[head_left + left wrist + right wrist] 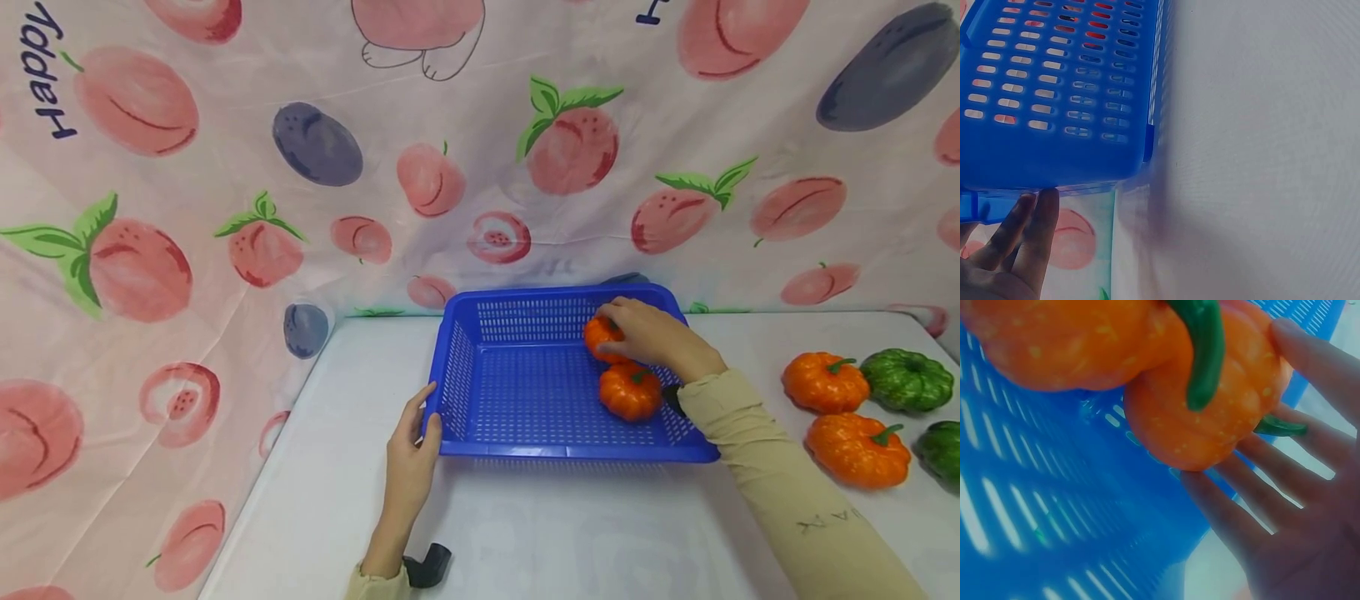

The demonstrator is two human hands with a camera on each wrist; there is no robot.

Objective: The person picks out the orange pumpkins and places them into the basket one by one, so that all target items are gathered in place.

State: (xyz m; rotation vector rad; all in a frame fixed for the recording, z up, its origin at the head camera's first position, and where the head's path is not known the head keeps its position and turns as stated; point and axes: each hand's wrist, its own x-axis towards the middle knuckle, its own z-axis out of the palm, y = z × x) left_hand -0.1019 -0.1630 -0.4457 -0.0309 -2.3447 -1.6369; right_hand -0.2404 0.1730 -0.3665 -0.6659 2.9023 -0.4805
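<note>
A blue plastic basket [540, 452] with slotted walls stands on the white table. My left hand [412, 446] holds its left rim near the front corner, thumb and fingertips at the edge; in the left wrist view two fingers [1041, 237] lie straight against the basket [1054, 156]. Inside the basket's right side, my right hand [648, 333] grips a small orange pumpkin [597, 335] from above. The right wrist view shows the fingers [1260, 494] spread around that pumpkin [1175, 434], its green stem near the palm. Another orange pumpkin [628, 392] sits right beside it, nearer the front.
On the table right of the basket lie two orange pumpkins [825, 383] and two green ones [906, 380], one cut off by the view's edge. A fruit-printed cloth [465, 108] hangs behind and to the left. A black device [429, 567] is at the left wrist.
</note>
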